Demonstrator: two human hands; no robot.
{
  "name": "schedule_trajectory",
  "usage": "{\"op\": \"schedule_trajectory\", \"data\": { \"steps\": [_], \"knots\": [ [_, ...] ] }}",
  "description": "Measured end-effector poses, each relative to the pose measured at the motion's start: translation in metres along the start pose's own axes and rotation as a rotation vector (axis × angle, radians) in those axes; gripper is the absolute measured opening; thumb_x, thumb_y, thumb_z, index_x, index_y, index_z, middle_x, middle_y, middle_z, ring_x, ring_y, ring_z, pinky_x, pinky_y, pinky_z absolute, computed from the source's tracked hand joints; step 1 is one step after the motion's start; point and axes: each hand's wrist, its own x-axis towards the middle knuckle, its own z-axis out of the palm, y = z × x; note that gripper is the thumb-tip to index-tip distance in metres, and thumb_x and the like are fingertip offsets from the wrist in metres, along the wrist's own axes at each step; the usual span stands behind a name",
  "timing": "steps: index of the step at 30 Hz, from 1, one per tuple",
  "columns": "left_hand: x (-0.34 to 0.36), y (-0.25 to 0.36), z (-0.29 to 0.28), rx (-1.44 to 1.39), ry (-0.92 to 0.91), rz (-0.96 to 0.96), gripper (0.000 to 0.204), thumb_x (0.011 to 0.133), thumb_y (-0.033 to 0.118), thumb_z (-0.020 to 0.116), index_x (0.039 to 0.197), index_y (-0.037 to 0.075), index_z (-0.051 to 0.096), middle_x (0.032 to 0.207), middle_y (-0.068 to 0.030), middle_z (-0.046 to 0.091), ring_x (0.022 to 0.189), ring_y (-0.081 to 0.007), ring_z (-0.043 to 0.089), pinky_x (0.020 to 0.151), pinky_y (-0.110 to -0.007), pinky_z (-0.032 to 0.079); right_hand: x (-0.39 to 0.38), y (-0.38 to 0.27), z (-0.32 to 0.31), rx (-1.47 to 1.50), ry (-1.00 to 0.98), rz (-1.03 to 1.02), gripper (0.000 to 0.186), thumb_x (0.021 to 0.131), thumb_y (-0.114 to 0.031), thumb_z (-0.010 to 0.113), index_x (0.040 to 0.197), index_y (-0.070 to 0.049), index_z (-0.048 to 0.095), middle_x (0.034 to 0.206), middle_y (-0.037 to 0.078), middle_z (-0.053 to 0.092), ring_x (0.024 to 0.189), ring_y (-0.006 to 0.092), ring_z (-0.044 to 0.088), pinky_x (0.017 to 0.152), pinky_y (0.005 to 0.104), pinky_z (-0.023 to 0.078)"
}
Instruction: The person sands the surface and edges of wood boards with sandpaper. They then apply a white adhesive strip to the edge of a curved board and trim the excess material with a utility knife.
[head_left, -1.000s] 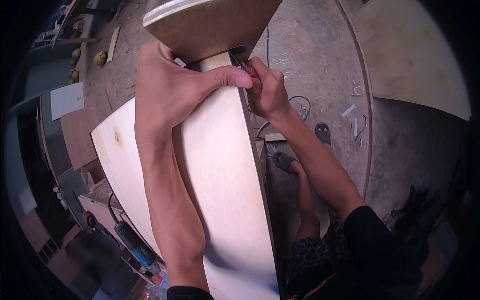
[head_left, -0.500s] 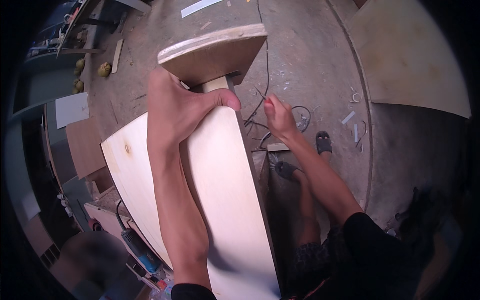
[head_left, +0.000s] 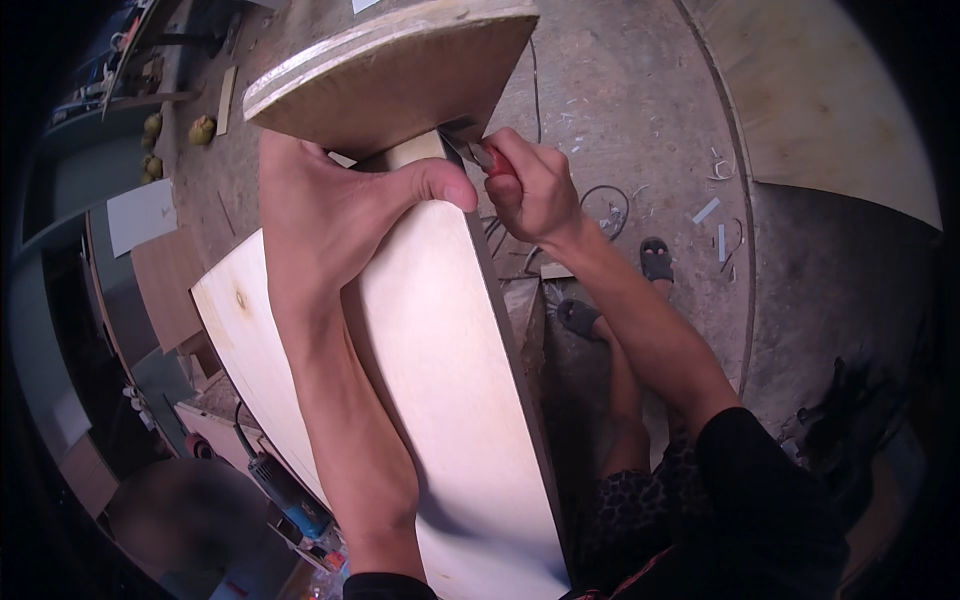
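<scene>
- Long pale plywood board (head_left: pixel 450 400): stands on edge, running from the lower edge of the view up to the rounded panel; broad, stiff and flat, probably fairly heavy and awkward for one hand; smooth faces, likely slippery, thin edges likely to chip; best gripped over the top end with thumb across one face, and steadied low down as well.
- Rounded plywood panel (head_left: pixel 400 70): sits across the top end of the board, touching it, tilted toward the camera; rigid, layered rim visible; likely to tip if the board beneath shifts.
- Concrete floor (head_left: pixel 620 90): dusty, strewn with shavings and offcuts, well below the joint; two sandalled feet visible beside the board.
- Left hand (head_left: pixel 330 210): wrapped over the top end of the board just under the panel, palm on the near face, thumb stretched across to the right edge; closed firmly on the wood.
- Right hand (head_left: pixel 530 190): fingers curled tight round a red-handled tool (head_left: pixel 478 153), just beside the left thumb.
- Red-handled tool: small, rigid, narrow metal tip pressed at the seam where board meets panel; light, held near the tip for control; exact kind cannot be told.
</scene>
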Motion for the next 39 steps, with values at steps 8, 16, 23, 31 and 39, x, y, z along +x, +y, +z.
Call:
{"op": "schedule_trajectory", "data": {
  "steps": [8, 16, 23, 31, 39],
  "knots": [
    [-0.001, -0.004, 0.000, -0.037, 0.004, -0.001, 0.053, 0.052, 0.005, 0.095, 0.096, -0.003, 0.068, 0.082, -0.0068, 0.072, 0.070, -0.0139, 0.067, 0.064, -0.025, 0.054, -0.010, 0.013, 0.004, -0.005, -0.046, 0.041, 0.033, 0.097, -0.034, 0.060, 0.092, -0.002, 0.052, 0.070, 0.017, 0.059, 0.062, 0.0395, 0.063, 0.054, 0.0452, 0.048],
    [0.000, 0.006, -0.002, 0.112, 0.052, 0.002, 0.054, 0.050, 0.013, 0.097, 0.094, -0.004, 0.070, 0.082, -0.0078, 0.072, 0.075, -0.0160, 0.065, 0.070, -0.028, 0.053, -0.055, 0.029, -0.021, -0.175, -0.100, 0.410, 0.039, 0.101, -0.039, 0.051, 0.093, -0.002, 0.054, 0.071, 0.018, 0.062, 0.066, 0.0384, 0.067, 0.056, 0.0451, 0.050],
    [-0.004, 0.000, -0.002, 0.019, -0.009, -0.216, 0.063, 0.048, 0.002, 0.094, 0.104, -0.005, 0.066, 0.094, -0.0102, 0.071, 0.086, -0.0184, 0.067, 0.078, -0.029, 0.053, -0.025, 0.002, -0.015, 0.032, -0.051, 0.114, 0.043, 0.102, -0.043, 0.048, 0.092, -0.002, 0.054, 0.069, 0.016, 0.058, 0.063, 0.0384, 0.064, 0.055, 0.0432, 0.048],
    [-0.004, 0.002, 0.000, 0.065, -0.007, -0.120, 0.066, 0.049, 0.002, 0.094, 0.108, -0.004, 0.065, 0.095, -0.0105, 0.071, 0.086, -0.0189, 0.067, 0.078, -0.029, 0.053, -0.009, 0.003, 0.000, 0.061, -0.037, 0.053, 0.045, 0.103, -0.041, 0.045, 0.097, 0.002, 0.057, 0.071, 0.017, 0.054, 0.062, 0.0395, 0.060, 0.055, 0.0421, 0.046],
    [-0.006, -0.001, -0.003, 0.109, 0.014, -0.148, 0.073, 0.051, 0.008, 0.096, 0.114, -0.003, 0.063, 0.099, -0.0103, 0.070, 0.091, -0.0197, 0.067, 0.083, -0.029, 0.052, -0.069, 0.043, -0.030, -0.120, -0.112, 0.523, 0.038, 0.102, -0.039, 0.051, 0.098, -0.002, 0.057, 0.070, 0.014, 0.059, 0.061, 0.0322, 0.060, 0.057, 0.0415, 0.045]
  ]
}}
